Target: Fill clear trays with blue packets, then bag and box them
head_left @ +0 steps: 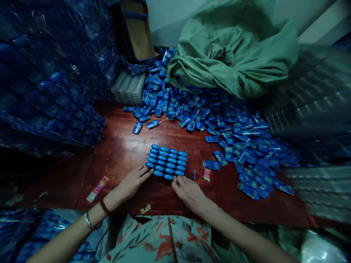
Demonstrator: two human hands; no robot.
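Here, a person's two bare hands rest at the near edge of a neat block of small blue packets [166,162], laid in tidy rows on a dark red wooden surface [120,153]. The left hand [131,184] lies flat, its grip apart, fingertips touching the block's lower left corner. The right hand [189,193] sits just below the block's lower right corner, fingers loosely spread and clamped on nothing. To the right, a loose heap of blue packets [236,135] spills across the surface from under a crumpled green sack [233,47]. Bagged bundles of blue packets [49,91] stack high at left. A pink wrapper strip [97,188] lies near the left wrist, which wears a red bead bracelet [104,206].
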